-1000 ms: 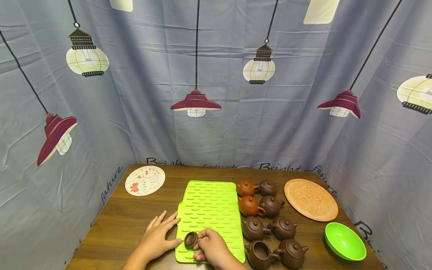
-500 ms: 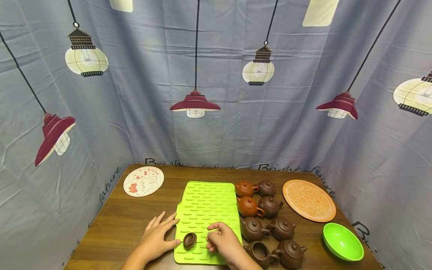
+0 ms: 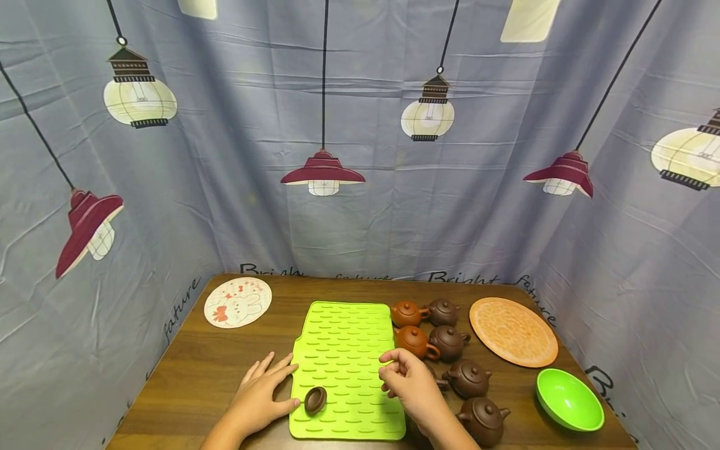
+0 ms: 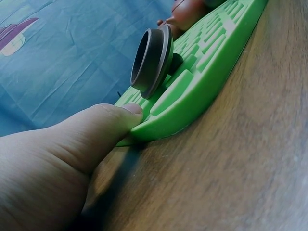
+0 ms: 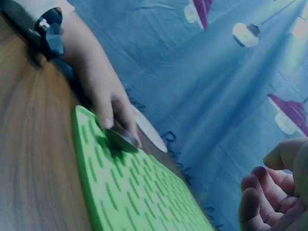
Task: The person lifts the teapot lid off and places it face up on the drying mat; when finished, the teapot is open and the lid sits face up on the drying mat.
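A dark brown teapot lid [image 3: 315, 400] lies upside down and tilted on its knob, near the front left corner of the green ridged mat [image 3: 360, 350]. My left hand [image 3: 264, 390] is spread at the mat's left edge, its thumb on the mat's rim close to the lid, as the left wrist view [image 4: 103, 127] also shows. Above the mat's right side hovers my right hand [image 3: 413, 381], fingers loosely curled and holding nothing. It covers part of a brown teapot [image 3: 439, 380] and hides the lidless teapot at the front.
Right of the mat stand orange teapots [image 3: 413, 340] and brown teapots [image 3: 486, 422] in two columns. Farther right are an orange round mat [image 3: 514, 331] and a green bowl [image 3: 569, 400]. A white round mat with a rabbit print [image 3: 238, 303] lies at the back left.
My right hand let go of the lid, leaving it on the green mat, and moved right toward the teapots. The left hand stayed at the mat's edge.
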`<state>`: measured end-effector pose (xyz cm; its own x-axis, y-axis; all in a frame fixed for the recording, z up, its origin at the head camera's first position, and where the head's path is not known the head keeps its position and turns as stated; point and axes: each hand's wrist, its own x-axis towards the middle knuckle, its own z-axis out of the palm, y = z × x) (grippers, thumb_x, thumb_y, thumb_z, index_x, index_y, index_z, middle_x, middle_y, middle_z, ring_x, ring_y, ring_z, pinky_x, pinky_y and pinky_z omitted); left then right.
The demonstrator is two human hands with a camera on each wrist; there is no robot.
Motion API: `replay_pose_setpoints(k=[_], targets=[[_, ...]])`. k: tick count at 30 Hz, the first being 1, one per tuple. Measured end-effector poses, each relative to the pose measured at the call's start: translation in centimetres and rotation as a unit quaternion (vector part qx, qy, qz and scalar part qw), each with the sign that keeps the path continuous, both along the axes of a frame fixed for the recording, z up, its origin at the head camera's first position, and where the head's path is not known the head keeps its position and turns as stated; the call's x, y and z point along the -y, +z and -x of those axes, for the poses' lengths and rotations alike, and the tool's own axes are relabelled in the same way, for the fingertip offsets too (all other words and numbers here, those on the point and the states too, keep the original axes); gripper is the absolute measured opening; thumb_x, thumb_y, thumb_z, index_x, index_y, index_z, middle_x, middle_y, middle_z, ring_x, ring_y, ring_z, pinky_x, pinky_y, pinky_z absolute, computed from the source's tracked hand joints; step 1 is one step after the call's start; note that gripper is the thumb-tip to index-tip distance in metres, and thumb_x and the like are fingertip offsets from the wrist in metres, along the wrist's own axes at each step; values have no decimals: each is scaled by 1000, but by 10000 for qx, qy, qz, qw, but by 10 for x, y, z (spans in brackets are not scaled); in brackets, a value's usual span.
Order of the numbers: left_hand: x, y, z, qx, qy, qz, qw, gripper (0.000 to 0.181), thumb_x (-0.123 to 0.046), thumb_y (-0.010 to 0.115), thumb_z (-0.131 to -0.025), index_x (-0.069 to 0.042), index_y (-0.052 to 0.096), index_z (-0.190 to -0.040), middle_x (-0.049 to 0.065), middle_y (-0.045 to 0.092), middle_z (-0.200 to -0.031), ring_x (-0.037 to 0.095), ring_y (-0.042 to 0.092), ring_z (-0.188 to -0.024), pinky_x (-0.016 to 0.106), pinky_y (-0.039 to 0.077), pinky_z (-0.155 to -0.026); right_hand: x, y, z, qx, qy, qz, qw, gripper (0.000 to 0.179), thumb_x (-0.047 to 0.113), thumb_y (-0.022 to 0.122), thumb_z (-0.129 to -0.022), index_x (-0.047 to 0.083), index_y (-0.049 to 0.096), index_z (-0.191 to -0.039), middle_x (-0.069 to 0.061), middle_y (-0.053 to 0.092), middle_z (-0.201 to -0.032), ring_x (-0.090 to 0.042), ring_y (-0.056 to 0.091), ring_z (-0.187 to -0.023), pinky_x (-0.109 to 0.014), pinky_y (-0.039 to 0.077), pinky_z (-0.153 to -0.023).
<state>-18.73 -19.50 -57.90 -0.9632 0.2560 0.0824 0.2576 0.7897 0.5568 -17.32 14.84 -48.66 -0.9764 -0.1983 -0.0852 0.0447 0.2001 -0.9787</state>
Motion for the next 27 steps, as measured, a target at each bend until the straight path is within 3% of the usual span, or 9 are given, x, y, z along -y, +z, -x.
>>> replay_pose_setpoints(k=[9, 21, 27], targets=[[0, 1, 0, -24, 32, 40, 10000, 77, -63, 80, -83, -24, 62, -148, -2, 45, -164, 42, 26, -158, 69, 11, -127, -26, 10, -6, -318, -394, -489, 9975, 20, 13, 71, -98, 6, 65, -116, -7, 65, -91, -16, 59, -70, -25, 51, -58], [-2, 0, 0, -18, 20, -1, 10000, 77, -62, 80, -84, -24, 62, -148, -2, 45, -164, 42, 26, -158, 69, 11, -126, -72, 15, -13, -571, -509, -1535, 9852, 24, 12, 73, -99, 10, 67, -122, -4, 68, -96, -15, 59, -73, -25, 51, -61], [-1, 1, -1, -15, 47, -24, 10000, 77, -62, 80, -83, -24, 62, -147, -2, 46, -164, 43, 26, -158, 70, 10, -126, -88, 7, -18, -624, -686, -1669, 9816, 24, 12, 74, -98, 9, 68, -120, -1, 68, -96, -12, 62, -80, -24, 53, -68]])
